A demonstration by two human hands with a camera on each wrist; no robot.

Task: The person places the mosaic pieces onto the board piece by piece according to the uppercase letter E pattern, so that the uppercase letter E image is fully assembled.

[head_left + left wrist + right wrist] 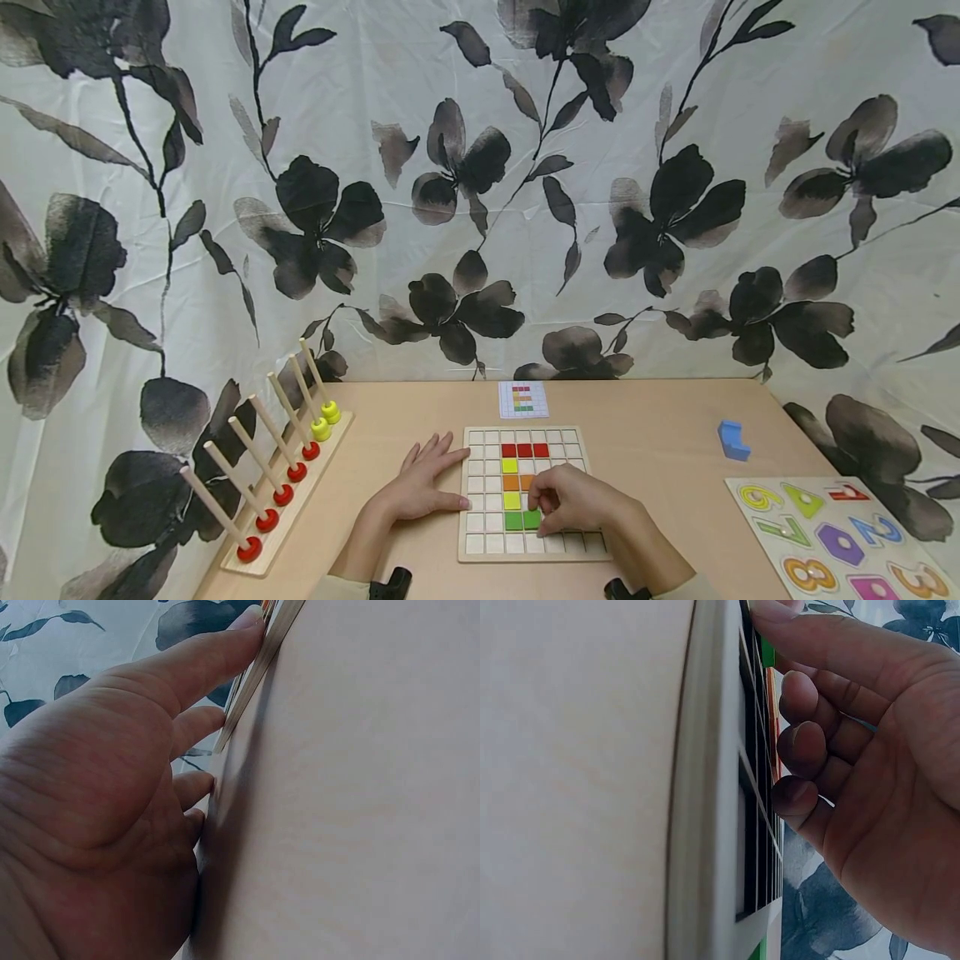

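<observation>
Before me lies a white wooden grid board [483, 546]. Red tiles [525, 451] form a row on it, with yellow tiles [512, 501], orange tiles [510, 482] and green tiles [513, 521] below. My left hand [423, 479] rests on the table with fingers spread, its thumb and index fingertips touching the board's left edge. My right hand [577, 500] is over the lower right of the board, fingers curled. Its thumb and index finger pinch a green tile [769, 654] at the green row; the hand hides part of the grid.
A small pattern card [523, 400] lies behind the board. To the left stands a wooden peg rack [258, 565] with red rings [267, 521] and yellow rings [321, 429]. At the right are a blue block [733, 440] and a number-and-shape sheet [810, 575]. A floral curtain [405, 75] hangs behind the table.
</observation>
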